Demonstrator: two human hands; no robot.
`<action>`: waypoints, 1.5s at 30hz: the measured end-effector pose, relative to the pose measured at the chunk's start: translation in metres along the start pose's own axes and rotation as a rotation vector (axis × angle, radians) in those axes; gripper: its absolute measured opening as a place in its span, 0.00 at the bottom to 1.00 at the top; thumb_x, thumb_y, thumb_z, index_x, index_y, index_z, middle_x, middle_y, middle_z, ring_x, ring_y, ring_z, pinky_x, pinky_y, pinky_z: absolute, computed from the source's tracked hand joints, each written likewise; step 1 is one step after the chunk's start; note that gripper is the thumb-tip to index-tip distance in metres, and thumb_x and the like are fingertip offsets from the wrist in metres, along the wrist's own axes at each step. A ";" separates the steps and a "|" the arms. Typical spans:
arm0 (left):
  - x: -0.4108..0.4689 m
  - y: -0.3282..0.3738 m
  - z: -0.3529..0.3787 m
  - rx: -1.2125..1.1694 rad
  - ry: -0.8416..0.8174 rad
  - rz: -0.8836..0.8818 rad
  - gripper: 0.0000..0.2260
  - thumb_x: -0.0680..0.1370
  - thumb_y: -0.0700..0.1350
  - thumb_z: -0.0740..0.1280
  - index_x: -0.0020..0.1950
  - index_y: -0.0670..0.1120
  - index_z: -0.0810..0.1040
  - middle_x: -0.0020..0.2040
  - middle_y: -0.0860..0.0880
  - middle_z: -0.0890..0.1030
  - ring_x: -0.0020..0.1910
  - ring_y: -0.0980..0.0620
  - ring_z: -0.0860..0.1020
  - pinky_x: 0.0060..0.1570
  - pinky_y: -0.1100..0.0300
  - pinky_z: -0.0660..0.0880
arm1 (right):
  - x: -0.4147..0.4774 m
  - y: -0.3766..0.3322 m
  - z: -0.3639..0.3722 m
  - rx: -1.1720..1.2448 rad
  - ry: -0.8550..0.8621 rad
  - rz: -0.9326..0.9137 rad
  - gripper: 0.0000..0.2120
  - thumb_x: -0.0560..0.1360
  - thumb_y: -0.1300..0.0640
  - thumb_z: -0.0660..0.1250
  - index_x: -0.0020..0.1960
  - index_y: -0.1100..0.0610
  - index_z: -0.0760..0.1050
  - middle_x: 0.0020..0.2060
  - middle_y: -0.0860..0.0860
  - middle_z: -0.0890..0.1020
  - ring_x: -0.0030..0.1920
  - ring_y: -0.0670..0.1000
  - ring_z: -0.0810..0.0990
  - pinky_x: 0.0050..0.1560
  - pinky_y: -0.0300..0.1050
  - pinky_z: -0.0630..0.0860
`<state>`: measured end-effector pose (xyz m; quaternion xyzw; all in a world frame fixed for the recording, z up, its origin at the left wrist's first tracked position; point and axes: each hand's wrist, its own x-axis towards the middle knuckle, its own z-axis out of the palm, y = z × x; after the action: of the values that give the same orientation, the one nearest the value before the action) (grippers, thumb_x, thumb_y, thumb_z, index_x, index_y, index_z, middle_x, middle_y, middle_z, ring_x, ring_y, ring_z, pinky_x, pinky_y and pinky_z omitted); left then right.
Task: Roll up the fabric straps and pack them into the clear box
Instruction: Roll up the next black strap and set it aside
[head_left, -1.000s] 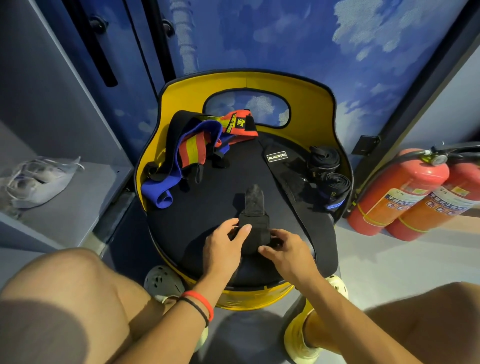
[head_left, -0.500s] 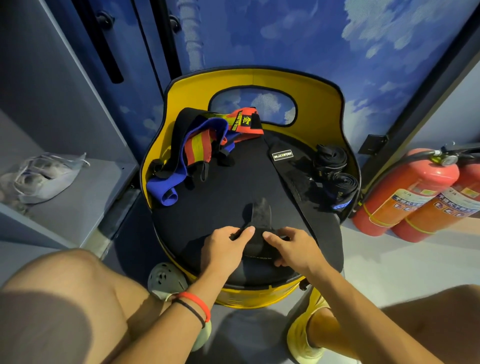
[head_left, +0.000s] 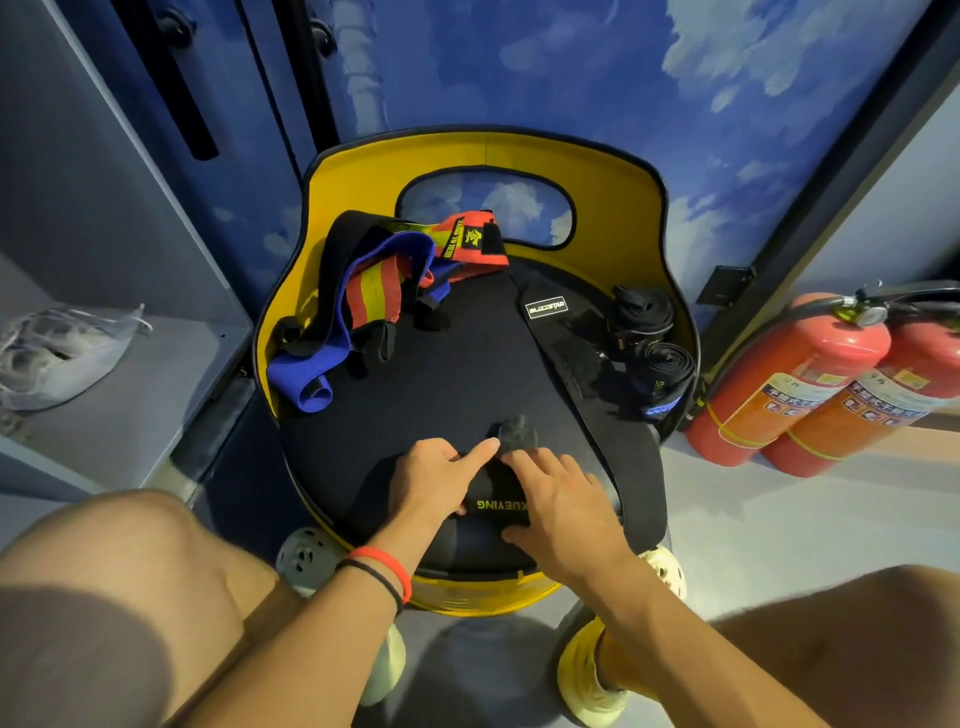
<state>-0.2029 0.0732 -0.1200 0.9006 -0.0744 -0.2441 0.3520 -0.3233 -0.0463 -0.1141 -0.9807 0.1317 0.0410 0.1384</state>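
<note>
Blue cloud-printed wall behind; in front of it a yellow chair (head_left: 613, 208), whose black seat (head_left: 415, 395) is your work surface.

Item in hand: black strap (head_left: 498, 503) with yellow lettering, at the seat's 6 o'clock edge. It looks partly rolled. The bundle's long axis runs 9 to 3 o'clock, straight across you.

Free tail (head_left: 511, 428): short and flat on the seat. It leads from the bundle toward 12 o'clock, directly away from you.

Left hand (head_left: 434, 480): holds the bundle's 9 o'clock end, thumb at the near edge, forefinger stretched out to the root of the tail.

Right hand (head_left: 563, 506): laid over the 3 o'clock end, fingers nearly straight, thumb hooked at the near edge.

Neither hand is nearer, and the tail starts between your two forefingers. The rest of the roll should probably travel toward 12 o'clock with both hands moving together, so the edges stay square.

Other stock on the seat:
- Rolled straps (head_left: 654, 343), two, at 2 o'clock.
- Labelled black strap (head_left: 550, 332), unrolled, at 1 o'clock.
- Loose coloured straps (head_left: 374, 291), heaped at 11 o'clock.

Clear box: not in view.
</note>
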 end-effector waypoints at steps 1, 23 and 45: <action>-0.002 0.000 0.001 -0.004 -0.001 0.005 0.26 0.76 0.69 0.65 0.38 0.45 0.76 0.31 0.50 0.80 0.26 0.54 0.82 0.28 0.59 0.74 | 0.001 0.000 0.000 -0.004 0.022 0.025 0.32 0.72 0.44 0.73 0.72 0.47 0.63 0.61 0.48 0.74 0.60 0.55 0.73 0.58 0.51 0.74; -0.038 -0.005 0.010 -0.645 -0.269 0.064 0.17 0.83 0.46 0.67 0.67 0.65 0.76 0.66 0.54 0.80 0.65 0.54 0.78 0.65 0.48 0.78 | 0.000 -0.003 0.002 0.594 0.144 0.338 0.26 0.67 0.30 0.72 0.45 0.50 0.69 0.38 0.45 0.80 0.38 0.46 0.78 0.36 0.42 0.75; -0.033 -0.009 0.005 -0.790 -0.046 0.297 0.19 0.83 0.39 0.65 0.70 0.59 0.77 0.67 0.55 0.81 0.70 0.55 0.76 0.73 0.46 0.70 | 0.020 -0.002 -0.017 0.951 0.226 0.089 0.31 0.66 0.56 0.82 0.60 0.33 0.72 0.59 0.41 0.77 0.60 0.40 0.77 0.66 0.45 0.75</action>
<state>-0.2340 0.0872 -0.1163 0.6700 -0.1121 -0.2206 0.6999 -0.3033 -0.0542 -0.1001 -0.8007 0.1917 -0.1244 0.5537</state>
